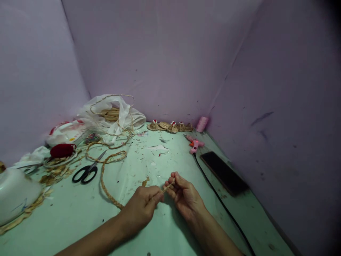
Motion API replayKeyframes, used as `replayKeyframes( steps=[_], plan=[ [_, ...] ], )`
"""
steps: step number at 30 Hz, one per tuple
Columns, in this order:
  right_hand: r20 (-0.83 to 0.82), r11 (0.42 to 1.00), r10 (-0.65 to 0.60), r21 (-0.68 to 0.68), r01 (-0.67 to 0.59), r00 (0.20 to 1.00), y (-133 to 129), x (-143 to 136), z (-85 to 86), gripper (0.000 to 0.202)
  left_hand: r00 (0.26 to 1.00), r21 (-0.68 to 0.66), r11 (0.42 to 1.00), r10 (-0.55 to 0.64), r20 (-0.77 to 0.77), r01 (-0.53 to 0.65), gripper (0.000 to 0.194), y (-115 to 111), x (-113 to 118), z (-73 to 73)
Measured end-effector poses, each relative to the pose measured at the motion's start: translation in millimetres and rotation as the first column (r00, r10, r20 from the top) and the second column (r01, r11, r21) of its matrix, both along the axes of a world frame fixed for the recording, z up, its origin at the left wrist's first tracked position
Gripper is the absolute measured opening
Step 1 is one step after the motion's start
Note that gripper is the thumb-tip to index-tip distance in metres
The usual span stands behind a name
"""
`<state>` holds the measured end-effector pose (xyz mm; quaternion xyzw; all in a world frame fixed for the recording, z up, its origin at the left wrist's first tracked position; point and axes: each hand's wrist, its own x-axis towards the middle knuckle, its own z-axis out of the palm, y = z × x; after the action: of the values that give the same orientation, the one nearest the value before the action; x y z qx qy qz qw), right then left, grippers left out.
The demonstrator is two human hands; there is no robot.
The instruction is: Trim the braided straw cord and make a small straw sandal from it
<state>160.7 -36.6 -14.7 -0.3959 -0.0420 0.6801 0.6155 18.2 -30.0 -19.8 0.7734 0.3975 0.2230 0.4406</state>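
Note:
A braided straw cord winds from the plastic bag at the back left, loops across the table and runs under my left hand. That hand is closed on the cord close to its end. My right hand, palm turned up, pinches the short end that sticks out between the two hands. Both hands are just above the table, near its front middle. Black-handled scissors lie partly spread to the left, beside the cord's loops.
Back left holds a white plastic bag of straw, dark red yarn and a white bowl. Small woven straw hats line the back wall. A pink glue gun, its black cable, a phone and pink thread spool are right.

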Motion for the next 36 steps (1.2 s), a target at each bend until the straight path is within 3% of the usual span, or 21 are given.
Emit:
replayKeyframes(
  steps=[4,7,13,16,19,23,26,30,36],
  plan=[
    [0.043,0.995,0.021,0.099,-0.025,0.999,-1,4,-5.0,0.007,0.995,0.143,0.986,0.092,-0.024,-0.088,0.031,-1,-4,-2.5],
    [0.086,0.985,0.054,0.159,-0.068,0.995,-2,6,-8.6,0.013,0.985,0.301,0.944,0.159,-0.066,-0.132,0.029,-2,-9,-4.3],
    [0.192,0.980,0.017,0.192,-0.054,0.981,-5,7,-8.4,0.026,0.951,0.583,0.773,0.308,-0.001,-0.250,0.021,-3,-14,-10.1],
    [0.196,0.977,0.053,0.194,-0.092,0.979,-9,4,-7.6,0.035,0.951,0.663,0.698,0.301,0.073,-0.272,0.019,-2,-14,-11.5],
    [0.214,0.969,0.128,0.180,-0.168,0.968,-12,-1,-8.4,0.031,0.953,0.692,0.666,0.283,0.112,-0.279,0.019,-1,-13,-11.5],
    [0.226,0.972,0.148,0.145,-0.183,0.963,-12,-5,-9.7,0.026,0.954,0.692,0.670,0.288,0.089,-0.267,0.018,-2,-11,-12.3],
    [0.234,0.977,0.129,0.137,-0.164,0.964,-11,-3,-9.9,0.027,0.952,0.641,0.721,0.302,0.050,-0.263,0.016,-2,-11,-12.3],
    [0.240,0.987,0.014,0.151,-0.051,0.971,-5,9,-10.0,0.024,0.931,0.505,0.816,0.359,-0.059,-0.283,0.023,1,-16,-6.2],
    [0.245,0.983,-0.111,0.168,0.070,0.963,4,28,-11.4,0.012,0.882,0.426,0.867,0.392,-0.262,-0.259,0.028,12,-25,1.4]
  ],
)
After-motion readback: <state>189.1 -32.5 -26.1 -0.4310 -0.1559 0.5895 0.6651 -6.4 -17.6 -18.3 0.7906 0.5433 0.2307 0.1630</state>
